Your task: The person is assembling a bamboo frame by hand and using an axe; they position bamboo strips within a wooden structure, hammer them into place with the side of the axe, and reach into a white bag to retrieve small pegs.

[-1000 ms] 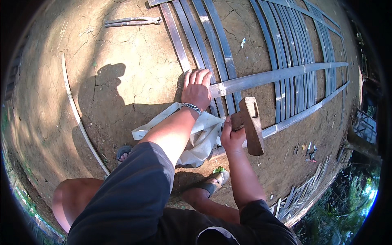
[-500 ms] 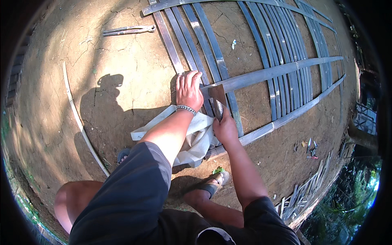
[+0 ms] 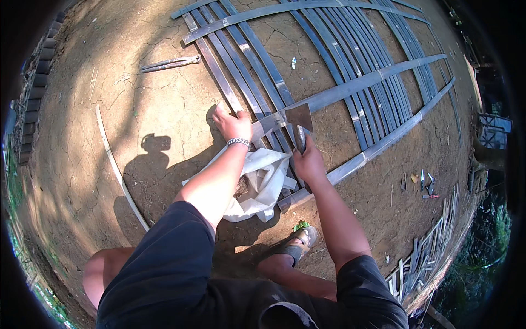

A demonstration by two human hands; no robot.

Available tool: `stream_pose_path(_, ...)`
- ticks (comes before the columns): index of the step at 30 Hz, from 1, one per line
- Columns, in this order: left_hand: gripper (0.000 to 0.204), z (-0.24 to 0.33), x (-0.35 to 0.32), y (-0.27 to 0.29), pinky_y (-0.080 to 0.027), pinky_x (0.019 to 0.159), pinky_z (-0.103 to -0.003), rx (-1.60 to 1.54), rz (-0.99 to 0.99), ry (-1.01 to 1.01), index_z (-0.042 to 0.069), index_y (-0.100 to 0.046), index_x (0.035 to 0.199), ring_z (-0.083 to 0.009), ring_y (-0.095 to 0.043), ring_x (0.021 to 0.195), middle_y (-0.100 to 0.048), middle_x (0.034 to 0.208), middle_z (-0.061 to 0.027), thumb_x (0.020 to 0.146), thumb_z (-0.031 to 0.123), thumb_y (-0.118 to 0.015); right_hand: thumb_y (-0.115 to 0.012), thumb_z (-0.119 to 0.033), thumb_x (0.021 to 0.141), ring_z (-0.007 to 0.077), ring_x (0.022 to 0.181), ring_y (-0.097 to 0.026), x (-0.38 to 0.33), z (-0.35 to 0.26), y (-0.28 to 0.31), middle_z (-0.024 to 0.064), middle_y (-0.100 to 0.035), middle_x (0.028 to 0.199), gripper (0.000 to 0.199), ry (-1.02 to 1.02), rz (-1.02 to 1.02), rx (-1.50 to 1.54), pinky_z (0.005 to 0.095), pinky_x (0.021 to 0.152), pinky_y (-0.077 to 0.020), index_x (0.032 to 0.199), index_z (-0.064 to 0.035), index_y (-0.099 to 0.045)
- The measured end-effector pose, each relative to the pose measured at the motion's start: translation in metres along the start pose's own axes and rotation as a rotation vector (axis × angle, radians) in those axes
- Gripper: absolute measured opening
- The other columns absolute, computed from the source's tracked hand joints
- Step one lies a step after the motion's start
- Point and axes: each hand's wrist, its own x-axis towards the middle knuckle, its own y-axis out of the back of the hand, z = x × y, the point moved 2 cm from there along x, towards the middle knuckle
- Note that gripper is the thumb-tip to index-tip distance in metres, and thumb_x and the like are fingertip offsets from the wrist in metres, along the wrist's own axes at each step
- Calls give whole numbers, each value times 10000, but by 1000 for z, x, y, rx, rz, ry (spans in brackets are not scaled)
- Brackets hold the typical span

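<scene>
My left hand (image 3: pixel 234 126), with a chain bracelet at the wrist, is at the near end of the outermost dark bamboo slat (image 3: pixel 216 71). Its thumb and fingers lie on either side of that slat; some fingertips are hidden. In my right hand (image 3: pixel 310 163) is a hatchet-like tool (image 3: pixel 299 117) with a broad, flat brown metal blade. The blade is over a wide bamboo crosspiece (image 3: pixel 335 94), near its left end; I cannot tell whether they touch. A crumpled white sack (image 3: pixel 257 205) sits below my hands, its mouth partly open.
A bamboo lattice of several slats (image 3: pixel 361 60) spreads across the dirt ground. Pincers (image 3: pixel 171 63) lie at the upper left, and a thin curved bamboo strip (image 3: pixel 118 170) lies left. Small hand tools (image 3: pixel 427 183) and a heap of split strips (image 3: pixel 424 255) are at right.
My left hand has come off the top of the slats to the outermost slat's end. The tool's blade has turned its broad face up. The view has shifted slightly.
</scene>
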Motion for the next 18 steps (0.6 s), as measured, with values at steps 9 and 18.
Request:
stream_pose_path(9, 371, -35, 35, 10, -558, 799, -381, -74, -504, 358, -59, -700, 1047, -276, -732, 784, -759, 866, -161, 842, 239, -782, -625, -106, 932, 181, 610, -649, -60, 51, 25, 103, -633, 751, 360, -250, -73, 648, 363, 562, -532, 1259, -5, -515)
stream_pose_path(18, 259, 12, -17, 91, -544, 883, -266, -164, -469, -48, -18, -651, 1192, -139, -694, 931, -732, 1012, -86, 947, 45, -704, -656, -170, 885, 289, 787, -709, -191, 136, 138, 210, -685, 942, 562, -486, -349, -26, 431, 715, -567, 1393, -4, -485)
